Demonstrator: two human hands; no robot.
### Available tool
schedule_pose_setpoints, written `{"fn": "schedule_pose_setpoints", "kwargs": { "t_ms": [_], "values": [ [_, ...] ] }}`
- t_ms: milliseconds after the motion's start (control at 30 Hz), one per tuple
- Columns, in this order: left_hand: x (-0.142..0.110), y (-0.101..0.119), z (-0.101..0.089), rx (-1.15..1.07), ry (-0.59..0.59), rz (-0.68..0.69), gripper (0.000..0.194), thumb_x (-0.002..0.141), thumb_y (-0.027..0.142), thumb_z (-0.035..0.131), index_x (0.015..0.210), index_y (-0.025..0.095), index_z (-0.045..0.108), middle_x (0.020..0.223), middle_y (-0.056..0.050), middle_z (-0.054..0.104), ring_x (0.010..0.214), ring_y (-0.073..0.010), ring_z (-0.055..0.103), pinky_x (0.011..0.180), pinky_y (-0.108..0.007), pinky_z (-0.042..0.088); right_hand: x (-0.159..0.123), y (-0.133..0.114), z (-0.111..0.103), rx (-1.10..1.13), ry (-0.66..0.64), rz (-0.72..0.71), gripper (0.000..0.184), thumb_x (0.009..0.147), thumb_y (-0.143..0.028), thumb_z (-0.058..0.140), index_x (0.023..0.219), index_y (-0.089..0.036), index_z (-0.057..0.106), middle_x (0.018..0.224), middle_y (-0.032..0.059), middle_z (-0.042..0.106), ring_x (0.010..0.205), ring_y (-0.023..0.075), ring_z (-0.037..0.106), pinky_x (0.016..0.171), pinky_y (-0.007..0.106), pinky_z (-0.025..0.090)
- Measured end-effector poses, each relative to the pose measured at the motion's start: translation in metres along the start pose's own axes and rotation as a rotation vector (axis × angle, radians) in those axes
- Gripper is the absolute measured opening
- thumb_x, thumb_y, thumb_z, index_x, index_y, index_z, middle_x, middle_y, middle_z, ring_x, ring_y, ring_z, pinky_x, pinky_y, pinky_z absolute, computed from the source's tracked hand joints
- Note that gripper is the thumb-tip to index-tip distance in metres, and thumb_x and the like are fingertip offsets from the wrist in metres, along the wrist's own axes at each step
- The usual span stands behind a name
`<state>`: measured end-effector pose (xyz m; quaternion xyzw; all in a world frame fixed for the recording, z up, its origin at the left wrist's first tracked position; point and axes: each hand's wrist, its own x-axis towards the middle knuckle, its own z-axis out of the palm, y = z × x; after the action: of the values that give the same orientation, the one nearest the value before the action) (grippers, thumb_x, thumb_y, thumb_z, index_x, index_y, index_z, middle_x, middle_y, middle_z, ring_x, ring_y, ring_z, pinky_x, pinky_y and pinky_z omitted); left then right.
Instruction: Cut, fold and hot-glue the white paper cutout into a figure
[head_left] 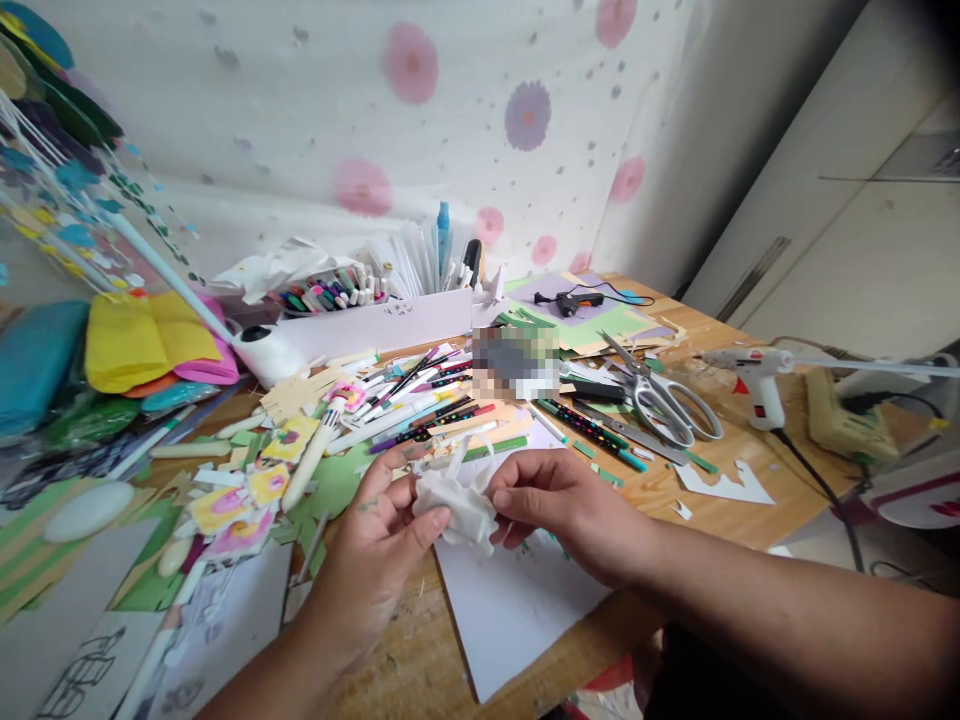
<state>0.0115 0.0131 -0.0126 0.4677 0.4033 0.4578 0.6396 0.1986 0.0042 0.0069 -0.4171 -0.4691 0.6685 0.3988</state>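
Note:
Between my hands is a thin, white, crumpled piece that looks like tissue (454, 508), held above the near part of the table. My left hand (394, 525) grips its left side, with the thumb on top. At its right edge, my right hand (551, 505) pinches it between thumb and curled fingers. A narrow white strip sticks up behind the tissue. Below the hands lies a sheet of white paper (517, 620) with small green marks, partly covered by the right hand. Green marks also show on the fingers of my left hand.
Pens (450, 410) and paper scraps crowd the table's middle. Scissors (667, 395), a white glue gun (754, 380) with its cord, and a black glue gun (570, 300) lie to the right. Painted paper cutouts (240, 505) are at left. A long marker box (382, 320) stands behind.

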Motion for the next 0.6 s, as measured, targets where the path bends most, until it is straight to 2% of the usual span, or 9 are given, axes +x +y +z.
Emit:
{"fn": "schedule_pose_setpoints", "kwargs": {
  "t_ms": [167,400,533,600],
  "values": [
    [-0.0004,0.0013,0.001,-0.034,0.005,-0.002,0.047,0.073,0.018,0.07,0.112,0.025,0.046,0.095,-0.001,0.073,0.087,-0.0172,0.068,0.074,-0.026,0.052,-0.0011,-0.0005,0.0007,-0.031,-0.002,0.032,0.016,0.071,-0.028,0.068,0.066,-0.016,0.059,0.058,-0.0027,0.061,0.053,0.0084,0.055,0.055,0.023,0.045],
    [-0.0012,-0.0013,-0.0009,-0.041,0.033,-0.001,0.046,0.075,0.019,0.071,0.115,0.026,0.048,0.097,-0.001,0.072,0.092,-0.0173,0.065,0.078,-0.025,0.05,0.0,0.0029,-0.0029,0.047,-0.013,0.014,0.03,0.07,-0.042,0.071,0.07,-0.015,0.058,0.063,-0.0016,0.06,0.057,0.0108,0.059,0.055,0.025,0.046],
    [-0.0043,0.0018,0.0023,-0.03,0.05,-0.059,0.054,0.072,0.021,0.072,0.12,0.026,0.047,0.097,-0.001,0.07,0.09,-0.0173,0.064,0.08,-0.027,0.048,0.001,0.0046,-0.0032,-0.118,0.027,-0.07,0.022,0.072,-0.034,0.069,0.069,-0.016,0.058,0.061,-0.0033,0.056,0.057,0.0092,0.052,0.057,0.024,0.042],
    [-0.0059,0.0042,0.0032,-0.015,0.012,-0.113,0.05,0.07,0.024,0.073,0.116,0.026,0.052,0.094,-0.001,0.069,0.084,-0.0169,0.063,0.076,-0.027,0.048,-0.0004,0.0052,-0.003,-0.216,0.032,-0.118,0.017,0.076,-0.03,0.064,0.069,-0.016,0.058,0.061,-0.0034,0.053,0.056,0.0088,0.047,0.056,0.023,0.039]
  ]
}}
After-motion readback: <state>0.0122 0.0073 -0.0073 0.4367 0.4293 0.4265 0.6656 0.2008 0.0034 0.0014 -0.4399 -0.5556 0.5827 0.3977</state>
